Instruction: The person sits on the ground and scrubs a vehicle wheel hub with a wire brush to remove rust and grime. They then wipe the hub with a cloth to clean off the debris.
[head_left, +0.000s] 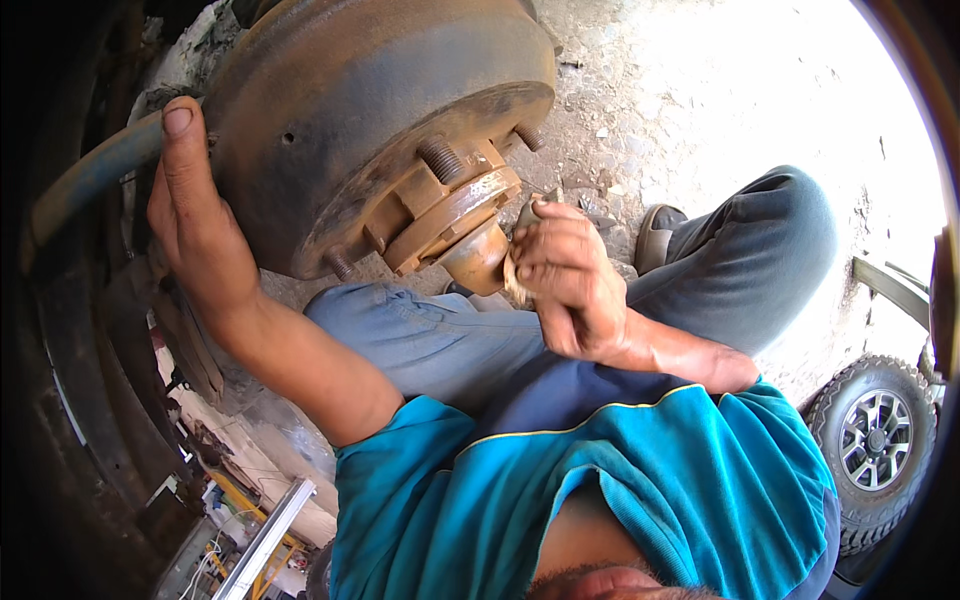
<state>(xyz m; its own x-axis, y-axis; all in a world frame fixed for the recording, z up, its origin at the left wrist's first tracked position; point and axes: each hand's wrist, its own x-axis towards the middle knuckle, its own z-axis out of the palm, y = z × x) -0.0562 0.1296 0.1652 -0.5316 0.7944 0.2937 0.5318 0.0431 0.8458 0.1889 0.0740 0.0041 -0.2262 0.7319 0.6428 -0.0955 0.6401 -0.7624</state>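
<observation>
In front of me is a rusty brake drum with threaded wheel studs on its face. A brown hub flange and a rounded hub cap project from its centre. My right hand, slightly blurred, grips a frayed tan item against the cap's end; whether it is a rag or a brush is unclear. My left hand is at the drum's left side, thumb raised across a curved bluish tube. Its other fingers are mostly hidden, so its hold cannot be made out.
My bent legs are below the hub. Debris lies on the rough floor at the right. An off-road wheel stands at lower right. Dark vehicle parts line the left side, and a metal bar is at lower left.
</observation>
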